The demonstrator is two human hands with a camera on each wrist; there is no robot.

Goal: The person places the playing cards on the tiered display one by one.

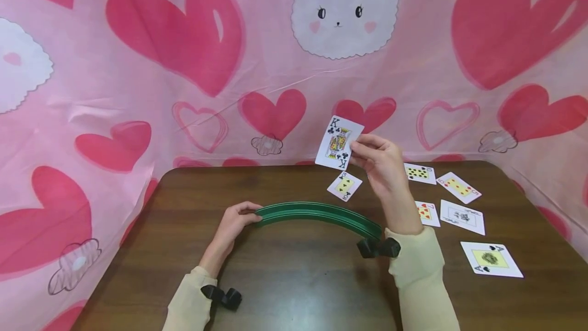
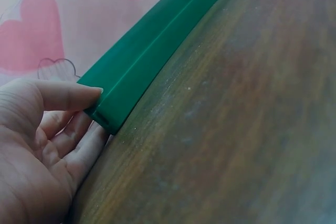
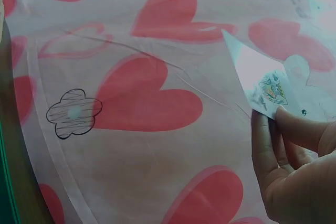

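Observation:
My left hand (image 1: 233, 223) pinches the left end of a curved green card holder (image 1: 317, 210), thumb on one face and fingers behind it. Grooves run along the holder's length, and it stands on the wooden table. In the left wrist view its end (image 2: 123, 98) is close to the tabletop. Raised above the table's far edge, my right hand (image 1: 383, 167) pinches a king of clubs playing card (image 1: 339, 143) by its lower right edge, its face turned toward me. The right wrist view shows this card (image 3: 260, 77) tilted between thumb and fingers.
Behind the holder lies a playing card (image 1: 344, 186) with a yellow centre. More face-up cards are spread at the right, among them an ace of spades (image 1: 491, 259), a black-and-white picture card (image 1: 462, 216) and a red diamonds card (image 1: 458, 188). A pink heart-print cloth (image 1: 275, 75) hangs behind.

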